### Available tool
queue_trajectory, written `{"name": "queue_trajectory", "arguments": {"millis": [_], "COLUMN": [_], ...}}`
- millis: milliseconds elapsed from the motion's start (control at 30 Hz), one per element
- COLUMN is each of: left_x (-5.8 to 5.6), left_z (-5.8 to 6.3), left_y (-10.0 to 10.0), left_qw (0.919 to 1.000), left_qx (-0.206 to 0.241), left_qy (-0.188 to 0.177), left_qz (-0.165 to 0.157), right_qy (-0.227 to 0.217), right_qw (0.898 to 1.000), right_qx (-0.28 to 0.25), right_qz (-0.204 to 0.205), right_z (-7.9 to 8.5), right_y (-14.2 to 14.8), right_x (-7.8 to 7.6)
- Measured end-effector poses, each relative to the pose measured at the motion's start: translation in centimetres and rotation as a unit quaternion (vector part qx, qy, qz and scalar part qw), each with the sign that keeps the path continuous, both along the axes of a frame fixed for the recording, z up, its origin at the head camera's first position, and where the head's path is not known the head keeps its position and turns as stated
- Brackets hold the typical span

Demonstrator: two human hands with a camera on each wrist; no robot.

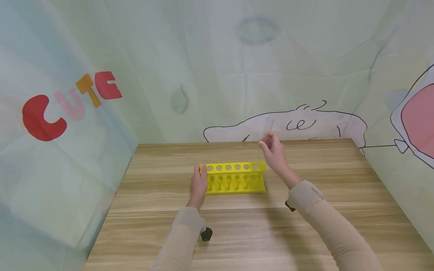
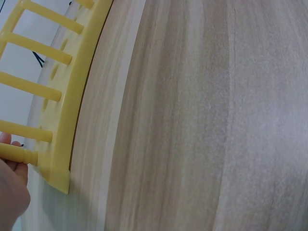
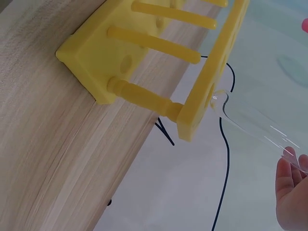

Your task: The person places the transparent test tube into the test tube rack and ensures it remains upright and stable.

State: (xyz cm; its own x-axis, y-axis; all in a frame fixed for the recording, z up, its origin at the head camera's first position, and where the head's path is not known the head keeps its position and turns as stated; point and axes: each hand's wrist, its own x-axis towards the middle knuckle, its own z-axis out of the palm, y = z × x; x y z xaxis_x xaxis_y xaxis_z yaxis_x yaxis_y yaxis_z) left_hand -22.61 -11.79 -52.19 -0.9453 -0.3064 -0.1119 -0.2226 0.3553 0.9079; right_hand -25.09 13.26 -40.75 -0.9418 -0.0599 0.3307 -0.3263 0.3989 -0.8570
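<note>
A yellow test tube rack (image 1: 235, 191) stands upright on the wooden table, with a row of holes in its top plate and pegs below. My left hand (image 1: 199, 184) grips its left end; in the left wrist view, fingers (image 2: 6, 138) show behind the end post. Above the rack's right end, my right hand (image 1: 275, 153) pinches a clear test tube (image 1: 269, 125), whose upper part sticks up past the fingers. The right wrist view shows the tube (image 3: 255, 125) with its rounded end at the top plate's end hole; whether it has entered cannot be told.
The wooden table (image 1: 152, 222) runs back to a pale printed curtain (image 1: 217, 75). More curtain, with coloured letters (image 1: 44, 118), hangs along the left side. Dark wrist devices (image 1: 206, 234) sit by the sleeves.
</note>
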Motion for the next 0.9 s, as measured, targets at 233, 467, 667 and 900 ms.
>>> {"name": "queue_trajectory", "arguments": {"millis": [233, 467, 667, 900], "left_x": [0.0, 0.0, 0.0, 0.0], "left_z": [0.0, 0.0, -0.1, -0.1], "left_y": [0.1, 0.1, 0.1, 0.0], "left_qw": [1.0000, 0.9999, 0.9999, 0.9998], "left_qx": [-0.008, -0.009, -0.007, -0.007], "left_qy": [0.000, 0.007, 0.007, 0.016], "left_qz": [0.001, 0.005, 0.006, 0.006], "right_qy": [0.010, 0.011, 0.009, 0.003], "right_qw": [1.000, 1.000, 1.000, 1.000], "right_qx": [-0.005, 0.014, 0.018, 0.009], "right_qz": [0.006, 0.006, 0.011, 0.024], "right_z": [-0.4, -0.9, -1.2, -1.3], "right_y": [-0.1, -0.1, -0.1, 0.0], "right_x": [0.0, 0.1, 0.2, 0.2]}}
